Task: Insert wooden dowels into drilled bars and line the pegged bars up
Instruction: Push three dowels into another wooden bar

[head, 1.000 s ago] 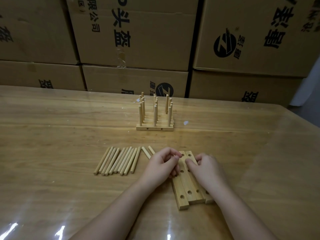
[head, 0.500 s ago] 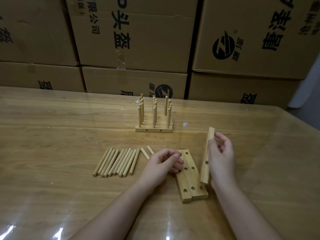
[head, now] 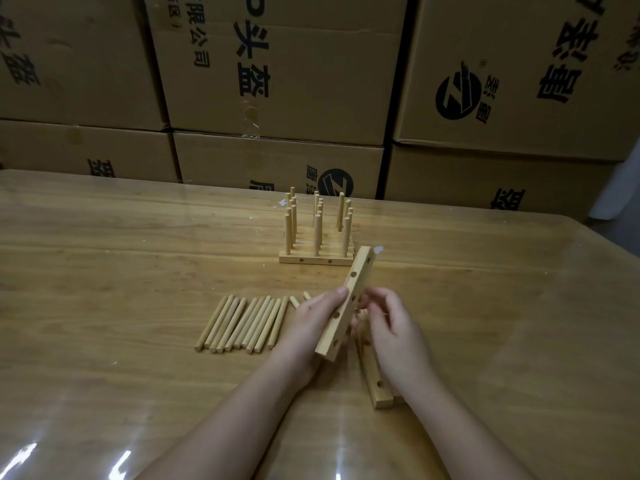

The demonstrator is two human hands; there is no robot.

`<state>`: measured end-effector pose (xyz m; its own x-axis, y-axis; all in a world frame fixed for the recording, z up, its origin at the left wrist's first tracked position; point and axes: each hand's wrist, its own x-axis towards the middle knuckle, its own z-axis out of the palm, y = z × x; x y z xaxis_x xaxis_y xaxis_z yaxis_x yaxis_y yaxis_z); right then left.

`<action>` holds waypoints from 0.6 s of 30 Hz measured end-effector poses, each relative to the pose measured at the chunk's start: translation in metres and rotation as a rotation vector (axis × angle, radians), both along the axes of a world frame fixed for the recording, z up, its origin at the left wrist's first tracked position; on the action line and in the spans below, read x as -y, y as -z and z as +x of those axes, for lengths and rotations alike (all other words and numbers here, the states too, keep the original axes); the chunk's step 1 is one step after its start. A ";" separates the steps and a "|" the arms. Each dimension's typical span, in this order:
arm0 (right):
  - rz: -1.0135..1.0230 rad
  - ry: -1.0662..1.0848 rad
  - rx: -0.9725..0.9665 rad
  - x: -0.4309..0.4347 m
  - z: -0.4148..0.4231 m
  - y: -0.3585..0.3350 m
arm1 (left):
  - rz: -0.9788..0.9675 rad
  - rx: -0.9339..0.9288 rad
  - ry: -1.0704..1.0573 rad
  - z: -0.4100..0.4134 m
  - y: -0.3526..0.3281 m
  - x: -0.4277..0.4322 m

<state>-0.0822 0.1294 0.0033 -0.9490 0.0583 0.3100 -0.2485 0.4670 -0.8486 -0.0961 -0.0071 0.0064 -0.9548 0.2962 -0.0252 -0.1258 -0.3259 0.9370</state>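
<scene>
Drilled bar [head: 346, 303] lifted off table [head: 104, 271], tilted, far end toward 1 o'clock, near end toward 7 o'clock, holes visible along broad face and on narrow side. Left hand [head: 311, 327] wrapped around bar's lower half from 9 o'clock side, thumb [head: 341, 292] pressed on upper edge, gripping it. Right hand [head: 391, 327] at 3 o'clock of bar, fingers curled toward bar's far side; contact hidden behind bar, cannot tell if gripping or just beside. Spare bars [head: 375, 382] flat on table under right hand and wrist, mostly covered, near end poking out at 6 o'clock. Loose dowels [head: 242, 323] lying side by side in a row at 9 o'clock of left hand, two short ends peeking just past the knuckles. Pegged bars [head: 317, 252] lined up together at 12 o'clock, dowels standing upright, well apart from hands. Cardboard boxes [head: 277, 81] stacked behind table.
</scene>
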 end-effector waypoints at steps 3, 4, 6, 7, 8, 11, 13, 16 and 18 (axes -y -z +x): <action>0.542 -0.147 -0.047 0.005 -0.003 0.007 | 0.198 0.064 0.005 -0.002 0.000 0.000; 0.665 -0.189 -0.054 0.006 -0.004 0.008 | 0.243 0.078 0.007 -0.003 -0.001 0.001; 0.799 -0.237 -0.039 0.008 -0.005 0.009 | 0.311 0.104 0.007 -0.004 0.000 0.003; 0.823 -0.245 -0.038 0.008 -0.005 0.010 | 0.335 0.112 0.008 -0.005 0.000 0.004; 0.827 -0.249 -0.040 0.008 -0.005 0.010 | 0.355 0.119 0.009 -0.006 0.000 0.005; 0.825 -0.252 -0.058 0.010 -0.002 0.008 | 0.412 0.145 0.011 -0.008 0.001 0.006; 0.819 -0.217 -0.082 0.012 -0.001 0.008 | 0.430 0.161 0.007 -0.010 0.002 0.007; 0.791 -0.126 -0.123 0.014 0.001 0.005 | 0.421 0.167 -0.005 -0.011 0.003 0.007; 0.805 -0.098 -0.134 0.015 0.002 0.003 | 0.412 0.168 -0.015 -0.011 0.004 0.007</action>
